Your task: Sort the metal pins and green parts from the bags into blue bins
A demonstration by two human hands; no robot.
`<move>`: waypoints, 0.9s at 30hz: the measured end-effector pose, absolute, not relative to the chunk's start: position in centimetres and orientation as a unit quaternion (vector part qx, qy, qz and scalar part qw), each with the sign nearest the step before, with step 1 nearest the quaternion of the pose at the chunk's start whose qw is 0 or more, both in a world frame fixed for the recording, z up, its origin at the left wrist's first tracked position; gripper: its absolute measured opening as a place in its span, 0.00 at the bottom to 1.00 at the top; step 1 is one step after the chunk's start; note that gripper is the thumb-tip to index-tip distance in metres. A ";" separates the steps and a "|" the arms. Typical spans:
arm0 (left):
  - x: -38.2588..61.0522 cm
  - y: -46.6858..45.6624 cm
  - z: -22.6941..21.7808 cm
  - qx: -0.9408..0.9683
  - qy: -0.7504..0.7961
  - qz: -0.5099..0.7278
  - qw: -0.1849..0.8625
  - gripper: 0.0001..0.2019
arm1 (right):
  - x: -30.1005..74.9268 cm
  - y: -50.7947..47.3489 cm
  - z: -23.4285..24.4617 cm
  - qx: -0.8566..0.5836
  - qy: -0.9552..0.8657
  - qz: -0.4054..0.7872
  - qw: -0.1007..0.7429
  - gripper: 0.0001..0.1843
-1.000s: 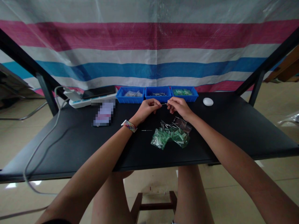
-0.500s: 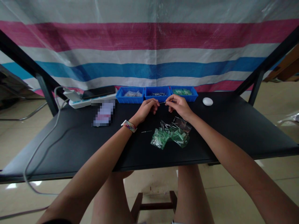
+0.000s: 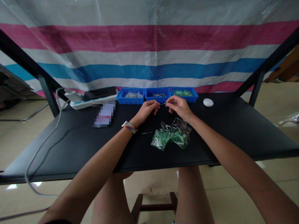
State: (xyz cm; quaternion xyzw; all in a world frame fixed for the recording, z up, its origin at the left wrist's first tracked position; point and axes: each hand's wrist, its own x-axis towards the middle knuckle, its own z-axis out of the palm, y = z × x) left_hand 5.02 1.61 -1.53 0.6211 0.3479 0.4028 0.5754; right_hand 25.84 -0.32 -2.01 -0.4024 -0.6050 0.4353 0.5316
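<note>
Between my two hands spans a thin metal pin (image 3: 163, 103), rivet-like with a small collar near the right end. My left hand (image 3: 149, 109), with a woven bracelet at the wrist, has its fingers pinched at the pin's left tip. Thumb and fingertips of my right hand (image 3: 177, 105) are closed on its right end. A similar loose pin (image 3: 146, 133) lies on the table below my left hand. Nearer to me is a pile of metal pins (image 3: 166, 125) beside green plastic bags (image 3: 161, 139) holding small pale pieces.
Behind my hands stand three blue bins: one with clear bags (image 3: 130, 100), one with metal pins (image 3: 149, 97), one with green bags (image 3: 191, 99). A clear bag (image 3: 183, 125), a white mouse-like object (image 3: 207, 102), a power strip (image 3: 78, 105) with cable and a blurred-out item (image 3: 105, 113) share the black table (image 3: 70, 149).
The whole view has shifted very slightly. My hands keep the same pinch on the pin, and nothing on the table has visibly moved.
</note>
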 end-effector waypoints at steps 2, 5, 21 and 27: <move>5.0 1.6 -1.5 0.626 0.347 0.404 0.570 0.10 | 25.8 -0.4 -1.9 -0.403 -0.595 0.447 0.533 0.17; 5.0 1.5 -1.4 0.635 0.338 0.410 0.560 0.08 | 25.9 -0.5 -1.7 -0.410 -0.579 0.468 0.528 0.16; 4.9 1.5 -1.3 0.599 0.321 0.422 0.600 0.11 | 25.8 -0.3 -1.6 -0.408 -0.558 0.448 0.567 0.18; 4.9 1.6 -1.3 0.584 0.319 0.419 0.618 0.09 | 26.5 0.8 -1.4 -0.426 -0.576 0.411 0.564 0.22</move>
